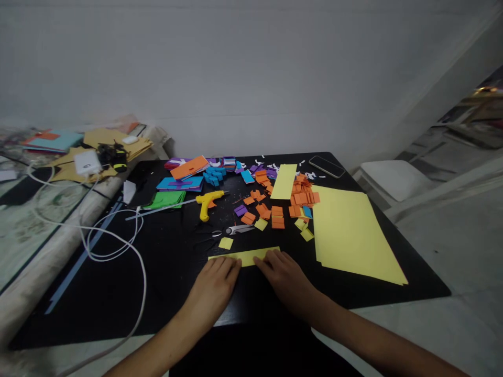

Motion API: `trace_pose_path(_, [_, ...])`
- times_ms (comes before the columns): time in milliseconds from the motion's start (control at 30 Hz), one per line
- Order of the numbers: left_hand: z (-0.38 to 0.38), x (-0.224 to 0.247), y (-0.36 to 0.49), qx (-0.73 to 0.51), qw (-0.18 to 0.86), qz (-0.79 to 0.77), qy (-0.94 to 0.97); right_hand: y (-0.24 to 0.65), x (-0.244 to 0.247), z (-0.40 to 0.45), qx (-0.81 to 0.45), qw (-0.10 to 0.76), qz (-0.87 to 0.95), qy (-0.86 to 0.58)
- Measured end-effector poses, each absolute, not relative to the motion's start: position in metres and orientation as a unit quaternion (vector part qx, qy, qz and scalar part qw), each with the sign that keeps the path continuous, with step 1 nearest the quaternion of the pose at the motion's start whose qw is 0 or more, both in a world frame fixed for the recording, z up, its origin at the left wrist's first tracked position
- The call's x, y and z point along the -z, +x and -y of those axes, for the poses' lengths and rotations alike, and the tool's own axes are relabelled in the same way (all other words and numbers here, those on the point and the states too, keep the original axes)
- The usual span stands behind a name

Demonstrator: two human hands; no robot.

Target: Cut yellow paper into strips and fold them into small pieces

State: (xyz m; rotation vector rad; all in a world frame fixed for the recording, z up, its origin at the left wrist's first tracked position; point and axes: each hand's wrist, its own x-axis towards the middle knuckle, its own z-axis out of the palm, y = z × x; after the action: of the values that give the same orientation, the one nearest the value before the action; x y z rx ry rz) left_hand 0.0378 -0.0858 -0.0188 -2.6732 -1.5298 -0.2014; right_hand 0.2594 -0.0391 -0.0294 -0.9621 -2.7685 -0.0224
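Note:
A narrow yellow paper strip (247,257) lies crosswise near the front of the black table. My left hand (217,280) presses on its left part, fingers together and curled over the paper. On the right part rests my right hand (283,275), its fingers bunched at the strip and its thumb pointing to the middle. Just beyond the strip are a small yellow paper piece (226,243) and scissors (239,229). Large yellow sheets (349,230) lie to the right, and another yellow strip (284,181) lies farther back.
A yellow glue gun (208,203) lies left of many small orange pieces (277,217). Blue folded papers (181,184) and green ones (168,199) are at the back left. A white cable (142,272) loops over the table's left side. A phone (327,166) is at the back right.

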Motion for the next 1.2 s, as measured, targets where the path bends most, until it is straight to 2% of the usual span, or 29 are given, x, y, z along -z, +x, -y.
trace_pose_path(500, [0.088, 0.021, 0.028, 0.098, 0.007, 0.520, -0.849, 0.235, 0.024, 0.046, -0.077, 0.101, 0.929, -0.347])
trace_pose_path(900, [0.088, 0.019, 0.028, 0.085, 0.020, 0.512, -0.855, 0.232, 0.024, 0.048, -0.080, 0.130, 0.909, -0.388])
trace_pose_path(1200, [0.090, 0.022, 0.027, 0.099, 0.028, 0.516, -0.850, 0.257, 0.027, 0.048, -0.053, 0.183, 0.884, -0.427])
